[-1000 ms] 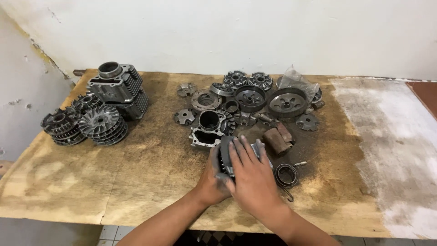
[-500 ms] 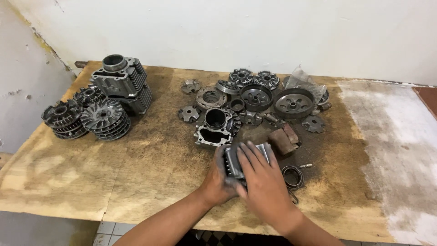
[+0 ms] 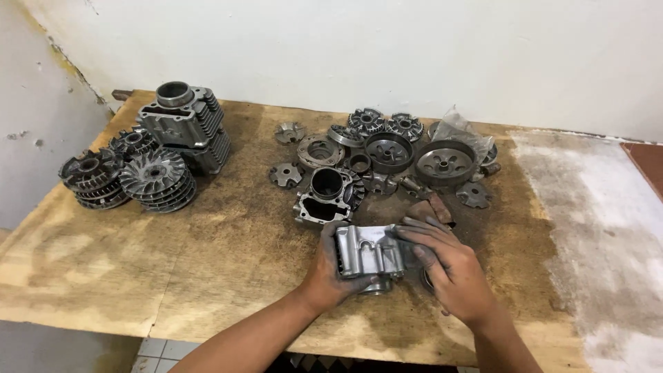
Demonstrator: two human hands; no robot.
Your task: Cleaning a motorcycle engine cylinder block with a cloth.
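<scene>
Stained plywood table (image 3: 138, 290), its near edge close under the work; both hands grip a grey finned engine cylinder (image 3: 369, 252) near that edge, left hand (image 3: 331, 273) cupped round its end, right hand (image 3: 449, 266) laid flat on its side, fingers spread. Greasy palms look slip-prone; a dropped casting could chip fins, or strike the open cylinder block (image 3: 324, 197) and small rusty piece (image 3: 429, 207) just behind.

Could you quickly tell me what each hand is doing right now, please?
Left hand: shut on the grey metal engine part, gripping its left end.
Right hand: fingers lie over the part's right end, holding it.
</scene>
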